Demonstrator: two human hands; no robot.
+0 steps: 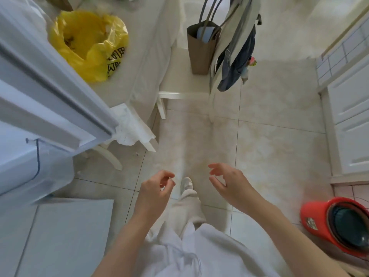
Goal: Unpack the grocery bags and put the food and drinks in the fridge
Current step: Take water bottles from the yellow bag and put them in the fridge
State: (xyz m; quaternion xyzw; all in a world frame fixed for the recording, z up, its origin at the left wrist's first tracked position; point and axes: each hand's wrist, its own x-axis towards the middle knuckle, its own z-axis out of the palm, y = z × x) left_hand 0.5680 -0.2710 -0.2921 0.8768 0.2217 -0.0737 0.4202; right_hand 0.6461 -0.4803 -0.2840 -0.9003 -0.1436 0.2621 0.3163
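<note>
Yellow plastic bag, mouth open, black print on its side: on the white-clothed table, upper left, well apart from both hands. Contents not discernible.

Brown paper bag, grey handles upright: on a white chair beside the table, a blue item inside.

Dark cloth bag: hanging just right of the paper bag.

Fridge door, pale blue-white: far left, swung out, near the table's edge.

Left hand: low centre, over the tiled floor, fingers loosely curled, nothing held.

Right hand: beside the left, apart from it, fingers spread and relaxed, nothing held.

White shoe: on the floor between the hands.

Red bin, dark liner: lower right.

White cabinets: right edge.
</note>
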